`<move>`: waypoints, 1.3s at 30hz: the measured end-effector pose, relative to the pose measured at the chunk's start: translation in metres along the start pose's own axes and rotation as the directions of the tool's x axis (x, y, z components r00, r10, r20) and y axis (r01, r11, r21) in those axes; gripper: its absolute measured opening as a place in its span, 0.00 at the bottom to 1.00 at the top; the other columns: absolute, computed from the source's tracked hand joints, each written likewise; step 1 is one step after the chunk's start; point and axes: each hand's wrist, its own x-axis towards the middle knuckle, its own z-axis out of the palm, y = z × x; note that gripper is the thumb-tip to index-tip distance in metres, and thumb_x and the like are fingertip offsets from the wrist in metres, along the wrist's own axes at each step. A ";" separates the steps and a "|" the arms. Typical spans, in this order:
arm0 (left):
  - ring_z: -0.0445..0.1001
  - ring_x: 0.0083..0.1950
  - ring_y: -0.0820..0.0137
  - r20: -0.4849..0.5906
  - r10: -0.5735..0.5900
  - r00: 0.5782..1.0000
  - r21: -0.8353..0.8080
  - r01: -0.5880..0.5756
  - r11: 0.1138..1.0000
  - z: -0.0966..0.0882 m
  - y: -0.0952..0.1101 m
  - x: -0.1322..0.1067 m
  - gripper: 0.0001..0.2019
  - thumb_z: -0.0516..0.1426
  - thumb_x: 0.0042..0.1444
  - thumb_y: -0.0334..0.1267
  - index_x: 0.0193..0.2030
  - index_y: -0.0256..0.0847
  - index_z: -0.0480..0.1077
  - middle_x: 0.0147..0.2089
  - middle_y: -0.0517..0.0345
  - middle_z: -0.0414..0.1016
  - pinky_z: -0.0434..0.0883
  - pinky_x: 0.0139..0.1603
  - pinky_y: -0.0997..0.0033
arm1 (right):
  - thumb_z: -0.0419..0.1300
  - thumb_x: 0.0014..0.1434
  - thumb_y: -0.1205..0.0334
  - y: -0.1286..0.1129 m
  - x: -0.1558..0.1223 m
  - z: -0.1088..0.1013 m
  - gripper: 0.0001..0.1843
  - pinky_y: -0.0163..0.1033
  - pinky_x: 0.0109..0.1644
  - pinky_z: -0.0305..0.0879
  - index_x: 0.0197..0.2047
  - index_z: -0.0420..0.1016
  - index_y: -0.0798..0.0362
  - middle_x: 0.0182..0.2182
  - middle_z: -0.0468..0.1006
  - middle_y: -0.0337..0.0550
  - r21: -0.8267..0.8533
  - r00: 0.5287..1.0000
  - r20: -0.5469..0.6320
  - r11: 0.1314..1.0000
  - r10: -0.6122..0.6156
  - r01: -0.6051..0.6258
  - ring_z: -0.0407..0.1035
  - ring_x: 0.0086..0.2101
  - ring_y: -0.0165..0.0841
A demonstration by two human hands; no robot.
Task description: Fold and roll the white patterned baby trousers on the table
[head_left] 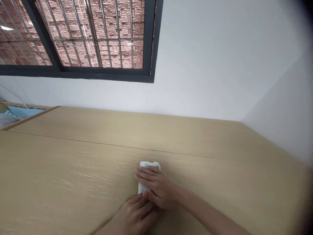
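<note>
**Two bare hands meet on a white piece upon a wood-toned panel**

A wide, smooth, light yellow-brown panel with wood look (220,182) fills the lower part of the view. On it, near the middle and in front of the person, lies a small white, roughly rectangular piece with faint greenish marks (142,188) (whether it is folded paper, cloth or a little packet, one cannot tell). The right hand (160,186) covers most of it from the right side. Its four fingers are almost straight, laid close together across the white piece, and the thumb is set apart, lower down. The left hand (137,213) comes from below. Its fingers are bent and close together, and they reach to the lower end of the piece, just beside the right thumb; whether they pinch it, one cannot tell.

To the left of the hands, pale shiny streaks (83,169) mark the panel. Beyond the hands, a thin dark seam (117,145) crosses it. Behind stands a plain white wall (207,58), with a dark-framed window (102,73) at the upper left. Through the glass, metal bars and pinkish brickwork are visible. At the far left edge, light blue fabric (25,112) lies beyond the panel.
</note>
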 end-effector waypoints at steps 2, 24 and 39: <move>0.74 0.45 0.67 -0.034 0.011 0.999 0.020 -0.010 1.000 0.002 -0.001 0.000 0.17 0.43 0.74 0.35 0.53 0.37 0.72 0.42 0.59 0.79 0.67 0.60 0.67 | 0.49 0.72 0.57 0.000 0.000 -0.001 0.29 0.49 0.75 0.41 0.73 0.56 0.55 0.70 0.58 0.49 -0.006 1.000 0.022 1.000 0.014 -0.014 0.48 0.71 0.39; 0.75 0.49 0.66 0.036 0.006 0.999 0.021 -0.007 1.000 -0.002 -0.003 -0.001 0.17 0.44 0.74 0.37 0.58 0.39 0.71 0.48 0.59 0.79 0.69 0.57 0.66 | 0.48 0.73 0.54 -0.001 -0.003 0.005 0.28 0.51 0.75 0.41 0.72 0.57 0.53 0.70 0.59 0.48 -0.017 1.000 -0.009 1.000 0.008 -0.008 0.48 0.70 0.39; 0.75 0.52 0.66 0.083 0.059 0.995 0.100 -0.067 0.993 0.003 -0.008 -0.010 0.18 0.42 0.75 0.37 0.58 0.36 0.70 0.49 0.55 0.79 0.70 0.60 0.67 | 0.48 0.73 0.54 -0.005 -0.004 0.003 0.28 0.51 0.74 0.44 0.72 0.59 0.52 0.68 0.63 0.48 -0.008 0.999 -0.045 1.000 0.007 -0.007 0.52 0.69 0.40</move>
